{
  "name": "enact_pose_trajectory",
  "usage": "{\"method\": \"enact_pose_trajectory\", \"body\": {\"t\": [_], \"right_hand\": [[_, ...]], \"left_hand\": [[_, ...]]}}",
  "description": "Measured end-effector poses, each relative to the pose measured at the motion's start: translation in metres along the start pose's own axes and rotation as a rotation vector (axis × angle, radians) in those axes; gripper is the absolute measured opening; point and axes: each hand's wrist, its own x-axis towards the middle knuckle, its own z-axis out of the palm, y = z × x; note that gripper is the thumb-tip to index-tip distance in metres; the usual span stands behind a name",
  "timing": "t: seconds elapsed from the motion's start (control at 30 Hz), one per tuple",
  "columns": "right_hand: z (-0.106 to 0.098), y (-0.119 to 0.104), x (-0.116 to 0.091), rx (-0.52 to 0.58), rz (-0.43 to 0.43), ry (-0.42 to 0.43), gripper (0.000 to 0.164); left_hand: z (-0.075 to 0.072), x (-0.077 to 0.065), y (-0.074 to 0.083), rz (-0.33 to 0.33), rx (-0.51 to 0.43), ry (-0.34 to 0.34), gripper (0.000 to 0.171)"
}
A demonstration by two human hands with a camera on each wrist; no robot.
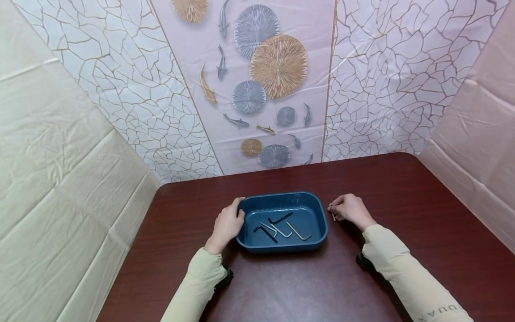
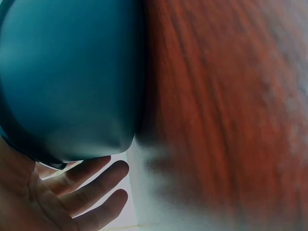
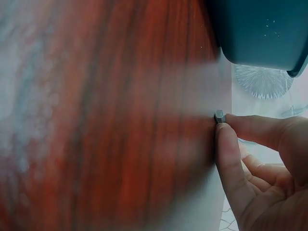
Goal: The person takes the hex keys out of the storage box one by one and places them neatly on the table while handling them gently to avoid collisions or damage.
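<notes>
A blue rectangular basin holds several L-shaped hex keys: black ones, silver ones and a gold-toned hex key. At its left end my left hand grips the rim, with the other fingers along the outside wall. My right hand is just beyond the basin's right end, low over the table. Between thumb and forefinger it pinches a small silver hex key, whose six-sided end faces the right wrist camera. Most of that key's length is hidden in the right wrist view; in the head view it points down toward the tabletop.
The dark red wooden table runs back to a patterned cloth wall. Cream cloth panels rise on both sides. A dark wrist device sits under each sleeve cuff.
</notes>
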Motion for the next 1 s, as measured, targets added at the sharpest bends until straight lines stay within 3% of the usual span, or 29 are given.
{"method": "enact_pose_trajectory", "body": {"t": [0.43, 0.7, 1.0], "right_hand": [[-0.003, 0.0, -0.002, 0.018, 0.003, -0.013, 0.02], [-0.012, 0.001, -0.003, 0.091, -0.02, -0.007, 0.025], [-0.029, -0.019, -0.006, 0.155, -0.039, 0.019, 0.035]], "left_hand": [[-0.001, 0.0, 0.0, -0.004, 0.003, -0.001, 0.043], [-0.001, -0.001, 0.0, -0.006, -0.013, -0.002, 0.043], [-0.001, 0.0, 0.001, 0.003, -0.062, -0.016, 0.043]]}}
